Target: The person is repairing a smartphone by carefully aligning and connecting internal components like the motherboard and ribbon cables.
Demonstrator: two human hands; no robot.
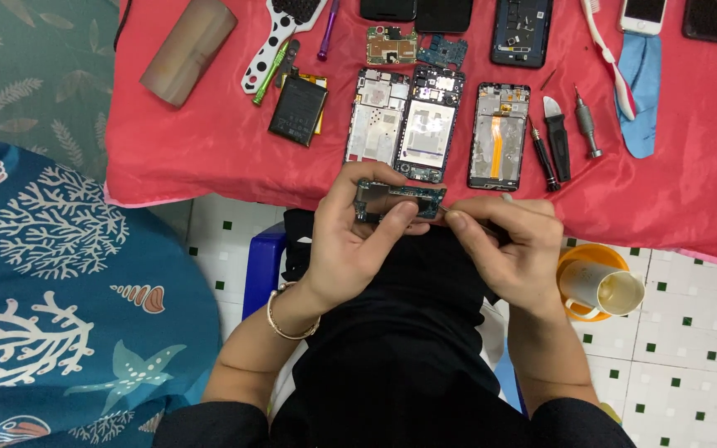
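While three stripped phone frames (437,124) lie just beyond the hands, the left hand (350,241) pinches a bare circuit board (398,200) over the lap; the right hand (508,249) nips its right end. Disassembly looks far along; reassembly remains.

The left hand (350,241) covers the near edge of the circuit board (400,199), and whatever the right hand (512,253) pinches at its right end is too small to tell. At the far edge, three dark phones (711,18) and the spotted brush (280,37) are cut off.
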